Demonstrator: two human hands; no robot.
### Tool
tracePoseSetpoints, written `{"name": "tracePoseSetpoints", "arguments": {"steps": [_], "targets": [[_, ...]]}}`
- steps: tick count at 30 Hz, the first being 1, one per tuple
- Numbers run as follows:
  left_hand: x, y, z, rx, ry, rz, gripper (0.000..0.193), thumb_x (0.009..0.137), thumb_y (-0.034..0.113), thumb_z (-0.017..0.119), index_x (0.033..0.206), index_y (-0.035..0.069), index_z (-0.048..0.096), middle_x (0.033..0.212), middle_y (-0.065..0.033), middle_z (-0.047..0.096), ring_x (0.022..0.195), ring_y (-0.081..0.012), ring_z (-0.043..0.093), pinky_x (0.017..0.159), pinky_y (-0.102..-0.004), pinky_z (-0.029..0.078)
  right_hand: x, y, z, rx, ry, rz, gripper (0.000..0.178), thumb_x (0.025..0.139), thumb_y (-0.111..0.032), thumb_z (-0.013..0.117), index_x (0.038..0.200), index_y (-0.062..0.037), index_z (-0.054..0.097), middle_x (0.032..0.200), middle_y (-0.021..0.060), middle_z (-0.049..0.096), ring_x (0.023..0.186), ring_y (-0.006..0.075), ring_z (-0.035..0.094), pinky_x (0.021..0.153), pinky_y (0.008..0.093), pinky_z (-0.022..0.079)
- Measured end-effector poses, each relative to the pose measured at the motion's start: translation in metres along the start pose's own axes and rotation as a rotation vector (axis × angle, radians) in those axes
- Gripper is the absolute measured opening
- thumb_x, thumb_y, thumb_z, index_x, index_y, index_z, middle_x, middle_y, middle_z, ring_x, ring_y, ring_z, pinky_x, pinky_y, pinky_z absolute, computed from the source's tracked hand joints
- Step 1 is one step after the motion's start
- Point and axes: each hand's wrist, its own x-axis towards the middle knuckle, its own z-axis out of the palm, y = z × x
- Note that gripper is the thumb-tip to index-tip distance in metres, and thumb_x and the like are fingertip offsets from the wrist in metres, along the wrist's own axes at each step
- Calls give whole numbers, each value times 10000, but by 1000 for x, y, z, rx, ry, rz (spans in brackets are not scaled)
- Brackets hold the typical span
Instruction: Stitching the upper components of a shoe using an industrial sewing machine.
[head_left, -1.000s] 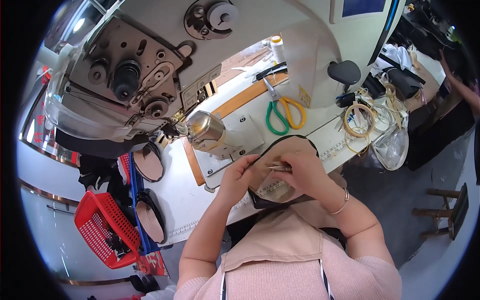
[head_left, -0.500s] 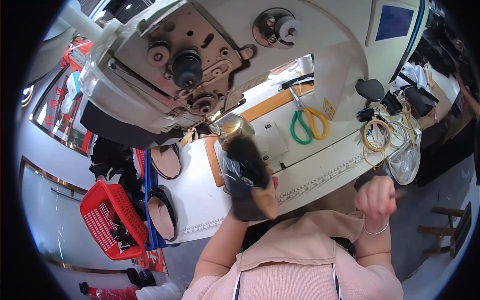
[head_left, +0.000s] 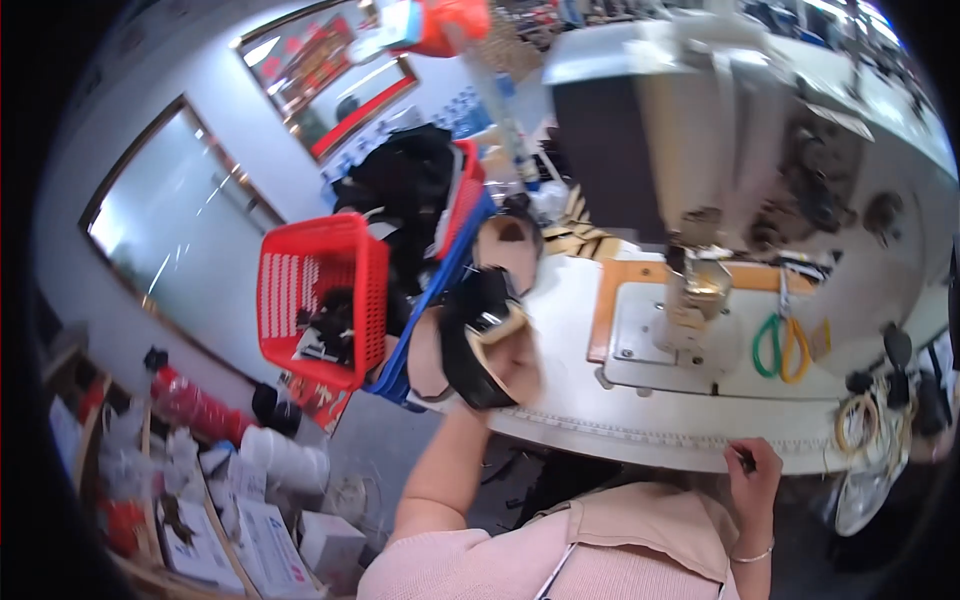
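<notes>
My left hand (head_left: 515,368) is closed on a black shoe upper (head_left: 468,345) with a beige lining, blurred by motion, above the left end of the sewing table. Right beside it lies a shoe piece (head_left: 428,355) with a beige face, and a similar shoe piece (head_left: 508,250) with a black edge sits farther back. Over by the table's front edge, my right hand (head_left: 757,475) is closed, with something small and dark at its fingertips that I cannot make out. The sewing machine's needle area (head_left: 695,300) has no shoe upper under it.
Scissors (head_left: 792,350) with green and yellow handles lie right of the needle. A red basket (head_left: 373,290) with black pieces and a blue crate (head_left: 400,365) stand at the table's left end. Tape rolls (head_left: 855,420) hang at the right. Boxes (head_left: 265,545) crowd the lower left.
The view has swung left. My left hand has carried the shoe upper away from the needle area to the shoe pieces at the left. My right hand is now nearer the table's front edge.
</notes>
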Motion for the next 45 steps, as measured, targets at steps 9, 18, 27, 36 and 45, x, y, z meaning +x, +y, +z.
{"name": "tracePoseSetpoints", "arguments": {"steps": [9,18,27,36,45], "targets": [[51,-13,-193,-1,402,-238,248,901,203,496,1030,26,612,913,-109,659,824,-224,632,725,-289,478,-35,45,-19,-263,-762,152,91,692,-19,722,738,30,660,676,77,647,684,130,630,616,248,495],[85,67,-187,432,-335,14,203,682,-111,480,768,-2,629,732,-115,628,735,-193,620,684,-283,487,-78,211,36,230,-149,564,451,731,-7,691,1141,12,503,1045,125,574,997,196,565,810,309,514],[11,-17,-146,617,-610,508,211,662,-87,545,752,78,641,945,-57,639,1112,-294,533,977,-406,397,-70,95,-3,-60,-527,460,415,762,-205,683,1094,22,577,941,152,662,830,238,632,755,338,490],[127,1,1,443,-140,-12,540,734,243,669,1163,-38,500,1091,-253,585,1037,-373,563,892,-391,447,-35,30,-39,-345,-534,443,279,749,-229,675,885,14,681,613,89,617,493,107,556,474,259,458],[197,-82,90,567,-13,-432,472,790,210,613,1143,-50,435,1058,-263,591,1003,-402,573,878,-447,455,-39,2,-61,-79,-405,554,185,764,-106,702,916,-3,681,734,28,661,654,56,589,602,196,474]]}}
